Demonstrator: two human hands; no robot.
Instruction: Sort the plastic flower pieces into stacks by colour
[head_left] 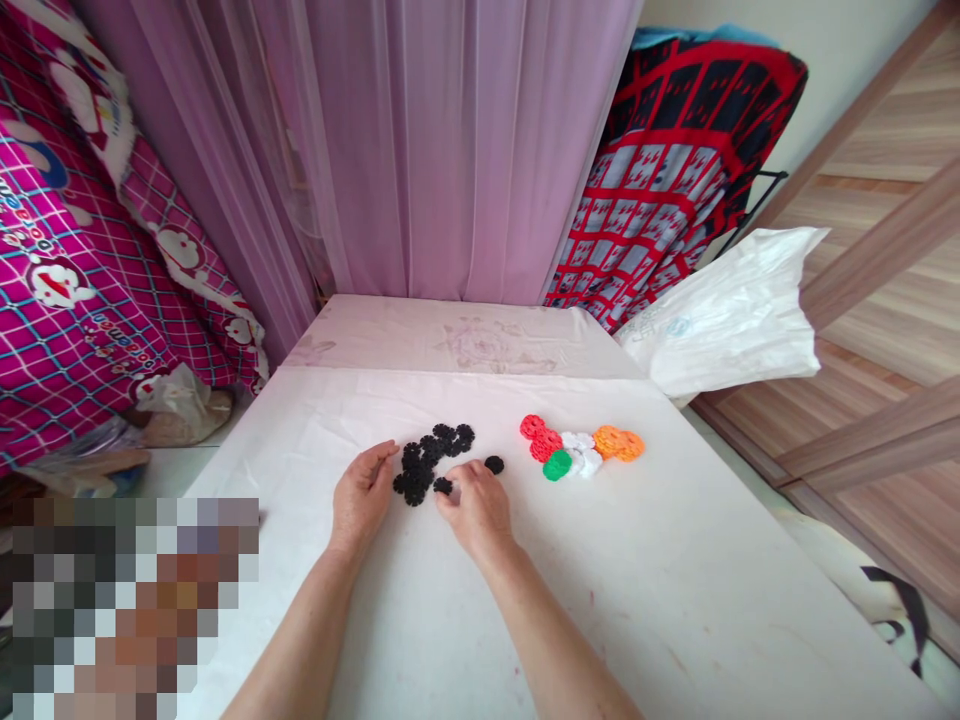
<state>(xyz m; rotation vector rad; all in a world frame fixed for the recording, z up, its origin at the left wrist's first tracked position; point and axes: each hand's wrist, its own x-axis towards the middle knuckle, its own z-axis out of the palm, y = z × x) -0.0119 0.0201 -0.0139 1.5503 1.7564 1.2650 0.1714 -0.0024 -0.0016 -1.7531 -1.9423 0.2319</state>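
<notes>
Several black notched plastic discs (418, 465) lie in a loose, overlapping cluster on the white-covered table. At the left edge of this cluster rests my left hand (364, 495), fingers loosely bent and apart, holding nothing. My right hand (480, 505) is just right of the cluster, its thumb and fingers closed on one black disc (442, 486) at the table surface. Another single black disc (494, 465) lies flat beyond the right hand's knuckles. Farther right is a group of red discs (545, 445), a green disc (557, 465), white discs (583, 455) and orange discs (619, 442).
The white table cover (637, 600) has a floral strip (480, 345) at its far edge. Behind hang purple curtains (450, 150). A white plastic bag (727, 315) stands at the back right corner, near a red and black patterned cloth (675, 150). Pink patterned fabric (90, 250) is at left.
</notes>
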